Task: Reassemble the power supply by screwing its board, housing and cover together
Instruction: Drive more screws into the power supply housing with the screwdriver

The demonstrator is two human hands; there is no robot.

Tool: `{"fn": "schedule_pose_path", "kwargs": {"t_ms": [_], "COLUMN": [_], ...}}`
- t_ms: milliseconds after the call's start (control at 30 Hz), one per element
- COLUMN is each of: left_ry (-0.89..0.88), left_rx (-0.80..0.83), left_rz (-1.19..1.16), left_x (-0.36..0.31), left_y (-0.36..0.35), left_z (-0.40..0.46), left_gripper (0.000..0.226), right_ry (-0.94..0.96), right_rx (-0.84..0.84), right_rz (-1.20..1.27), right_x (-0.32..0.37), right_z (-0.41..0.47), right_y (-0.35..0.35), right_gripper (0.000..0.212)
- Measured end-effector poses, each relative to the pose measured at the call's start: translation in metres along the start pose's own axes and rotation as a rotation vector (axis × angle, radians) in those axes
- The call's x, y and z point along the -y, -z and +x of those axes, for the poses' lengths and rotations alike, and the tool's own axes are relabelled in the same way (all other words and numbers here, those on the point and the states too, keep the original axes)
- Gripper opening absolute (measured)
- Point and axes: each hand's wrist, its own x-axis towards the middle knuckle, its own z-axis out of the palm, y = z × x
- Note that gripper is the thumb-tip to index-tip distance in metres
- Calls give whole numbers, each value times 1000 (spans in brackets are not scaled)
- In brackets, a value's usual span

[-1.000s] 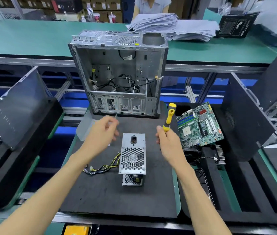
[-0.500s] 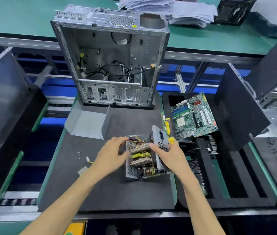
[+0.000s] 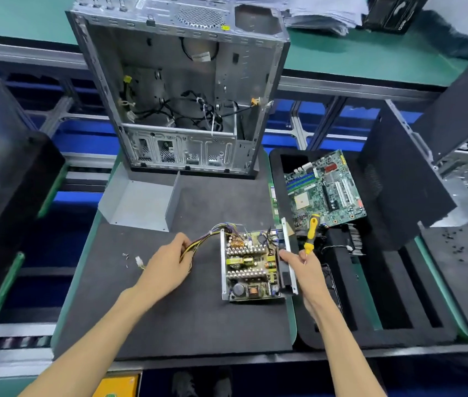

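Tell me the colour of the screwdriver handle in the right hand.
Yellow with a black end, seen in the head view: the screwdriver is held in the right hand.

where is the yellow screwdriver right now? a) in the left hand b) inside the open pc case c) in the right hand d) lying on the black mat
c: the right hand grips the yellow screwdriver upright beside the power supply, while the left hand holds its wire bundle.

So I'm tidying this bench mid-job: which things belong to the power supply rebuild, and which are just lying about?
In use: power supply, cable bundle, screwdriver, loose screws, metal cover.
Lying about: computer case, motherboard, paper stack.
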Motion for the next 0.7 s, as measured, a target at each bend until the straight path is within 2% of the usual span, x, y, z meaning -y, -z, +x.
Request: {"fn": "schedule_pose_path", "kwargs": {"t_ms": [133, 233, 267, 367, 433, 533, 600, 700], "left_ry": [26, 66, 92, 164, 191, 208, 202, 157], "left_rx": [1, 61, 76, 87, 73, 60, 59, 54], "left_rz": [-72, -35, -31, -5, 4, 5, 15, 50], "left_x": [9, 18, 21, 27, 31, 35, 36, 35], "left_y": [18, 31, 35, 43, 44, 44, 46, 51], "left_z": [-4, -8, -8, -8, -8, -9, -9, -6], "left_gripper": [14, 17, 17, 23, 25, 25, 22, 15], "right_ry": [12, 2, -3, -61, -27, 29, 123, 346], "right_rx": [43, 107, 126, 154, 177, 225, 264, 191], "right_rz": [76, 128, 139, 95, 21, -164, -371, -697], "right_x": [-9, -14, -14, -21, -25, -19, -12, -5], "right_z": [-14, -21, -24, -24, -23, -24, -25, -17], "right_y": [-18, -39, -46, -67, -75, -74, -70, -60], "right_gripper": [61, 82, 83, 66, 49, 37, 43, 45]}}
